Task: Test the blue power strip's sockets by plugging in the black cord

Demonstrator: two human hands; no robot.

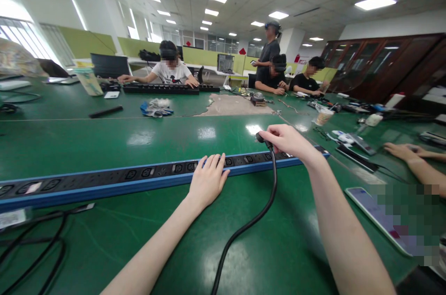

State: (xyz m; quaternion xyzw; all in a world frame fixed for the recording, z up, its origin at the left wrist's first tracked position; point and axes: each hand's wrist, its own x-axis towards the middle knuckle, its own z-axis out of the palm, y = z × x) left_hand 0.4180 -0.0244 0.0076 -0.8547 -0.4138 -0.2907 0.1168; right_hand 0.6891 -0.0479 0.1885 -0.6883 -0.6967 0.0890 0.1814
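A long blue power strip (167,180) with a black face full of sockets runs across the green table from the left edge to the right. My left hand (208,180) lies flat over the strip near its middle, fingers stretched out and touching it. Above the strip's right part, my right hand (286,140) pinches a black power plug (263,138) between thumb and fingers, clear of the sockets as far as I can see. From the plug a thick black cable (251,225) curves down toward the bottom edge. Part of the plug is hidden by my fingers.
Black cables (52,239) lie at the lower left. A phone (376,220) rests at the lower right, near another person's hands (406,152). Blue-grey gloves (157,108), a dark bar (106,112) and a cup (324,116) stand farther back. Several people are around the table's far side.
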